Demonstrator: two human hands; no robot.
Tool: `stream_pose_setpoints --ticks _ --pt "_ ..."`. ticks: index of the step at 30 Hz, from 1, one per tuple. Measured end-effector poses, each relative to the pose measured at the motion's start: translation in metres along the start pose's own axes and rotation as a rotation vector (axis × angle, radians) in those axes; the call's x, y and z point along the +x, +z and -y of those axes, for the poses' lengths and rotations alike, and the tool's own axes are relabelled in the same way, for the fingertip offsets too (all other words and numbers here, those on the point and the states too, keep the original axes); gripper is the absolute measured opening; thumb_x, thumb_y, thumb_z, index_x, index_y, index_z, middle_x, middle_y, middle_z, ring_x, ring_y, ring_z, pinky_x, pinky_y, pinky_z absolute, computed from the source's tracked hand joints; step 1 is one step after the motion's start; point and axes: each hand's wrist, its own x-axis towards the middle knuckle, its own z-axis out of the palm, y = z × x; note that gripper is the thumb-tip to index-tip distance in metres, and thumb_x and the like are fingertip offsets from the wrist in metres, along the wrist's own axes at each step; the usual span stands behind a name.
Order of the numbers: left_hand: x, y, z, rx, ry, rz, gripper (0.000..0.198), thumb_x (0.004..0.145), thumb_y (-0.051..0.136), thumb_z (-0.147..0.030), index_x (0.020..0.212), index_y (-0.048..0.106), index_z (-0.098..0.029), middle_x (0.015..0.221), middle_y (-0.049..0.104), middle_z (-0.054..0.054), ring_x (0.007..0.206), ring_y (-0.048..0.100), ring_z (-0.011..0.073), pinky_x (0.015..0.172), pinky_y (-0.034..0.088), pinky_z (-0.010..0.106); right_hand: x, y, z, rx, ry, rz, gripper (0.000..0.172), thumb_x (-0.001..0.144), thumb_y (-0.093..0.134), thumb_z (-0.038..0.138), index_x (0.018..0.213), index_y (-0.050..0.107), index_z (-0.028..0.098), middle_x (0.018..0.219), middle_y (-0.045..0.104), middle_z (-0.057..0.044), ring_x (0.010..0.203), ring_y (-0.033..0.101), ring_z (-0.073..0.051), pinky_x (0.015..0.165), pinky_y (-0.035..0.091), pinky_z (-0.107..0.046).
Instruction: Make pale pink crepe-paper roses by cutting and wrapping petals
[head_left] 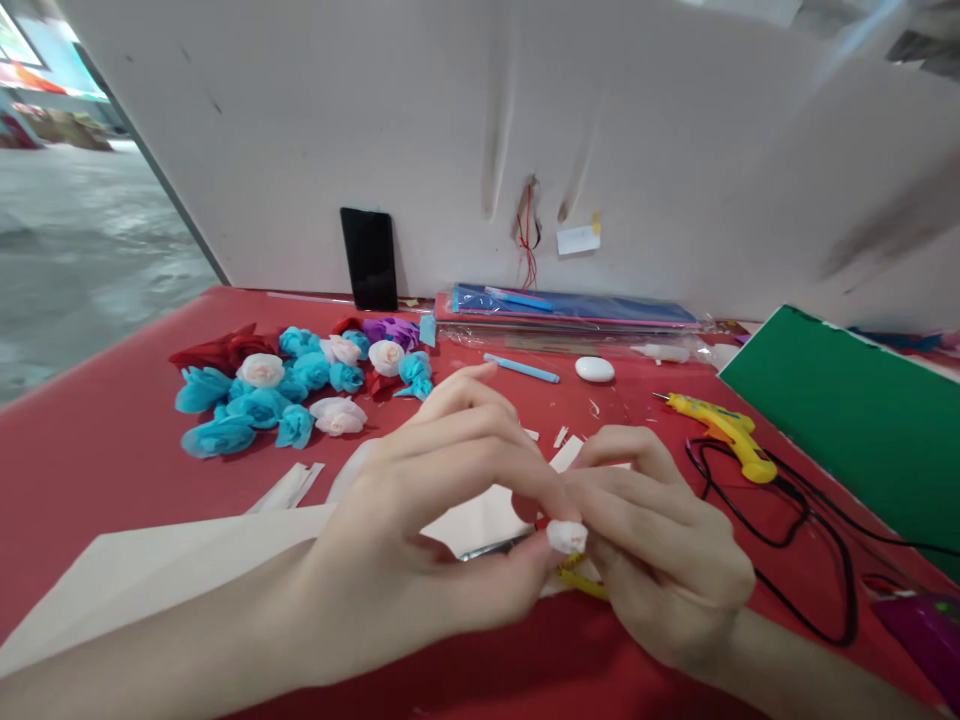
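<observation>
A small whitish rolled paper flower bud is pinched at the fingertips of both hands, low in the centre. My left hand grips it between thumb and forefinger, the other fingers curved above. From the other side, my right hand closes its fingers against the bud. Part of the bud is hidden behind the fingers. Beneath the hands, scissors with yellow handles lie partly covered on cream paper. Finished blue, white, red and purple paper flowers are heaped at the left.
A yellow glue gun with a looping black cord lies on the red table at the right, near a green board. A blue pen, a white oval object and a leaning phone stand farther back. Paper scraps surround the hands.
</observation>
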Motion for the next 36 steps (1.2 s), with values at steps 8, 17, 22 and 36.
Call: stream_pose_setpoints --ticks 8,17,22,36 --pt "-0.006 0.009 0.010 -0.182 -0.308 0.049 0.009 0.084 0.058 -0.015 0.081 0.057 -0.023 0.077 0.058 -0.004 0.072 0.056 0.0118 0.067 0.049 0.024 0.001 0.007 0.010 0.104 0.268 0.007 0.022 0.088 0.058 0.005 0.071 0.066 0.017 0.058 0.060 0.000 0.059 0.046 -0.013 0.061 0.045 -0.028" --pt "-0.015 0.007 0.083 0.028 -0.619 -0.032 0.025 0.098 0.057 -0.037 0.109 0.063 -0.015 0.108 0.067 0.007 0.093 0.066 0.0209 0.082 0.058 0.040 -0.006 0.013 -0.027 0.453 0.988 -0.249 0.025 0.086 0.063 0.029 0.063 0.070 0.021 0.057 0.063 0.002 0.061 0.055 -0.013 0.065 0.043 -0.027" --pt "-0.016 0.002 0.106 0.176 -0.581 0.235 0.031 0.096 0.061 -0.034 0.121 0.060 -0.016 0.121 0.064 0.010 0.102 0.066 0.0234 0.086 0.058 0.044 -0.007 0.014 -0.035 0.517 1.073 -0.312 0.022 0.079 0.064 0.029 0.060 0.069 0.020 0.049 0.056 0.003 0.055 0.050 -0.011 0.066 0.044 -0.027" --pt "-0.038 0.052 0.095 0.513 -0.141 0.583 0.027 0.097 0.060 -0.032 0.120 0.061 -0.018 0.125 0.063 0.010 0.105 0.065 0.0234 0.091 0.057 0.045 -0.029 0.033 -0.045 0.564 1.393 -0.185 0.033 0.097 0.062 0.033 0.126 0.059 0.017 0.127 0.062 -0.010 0.107 0.065 -0.024 0.089 0.057 -0.045"
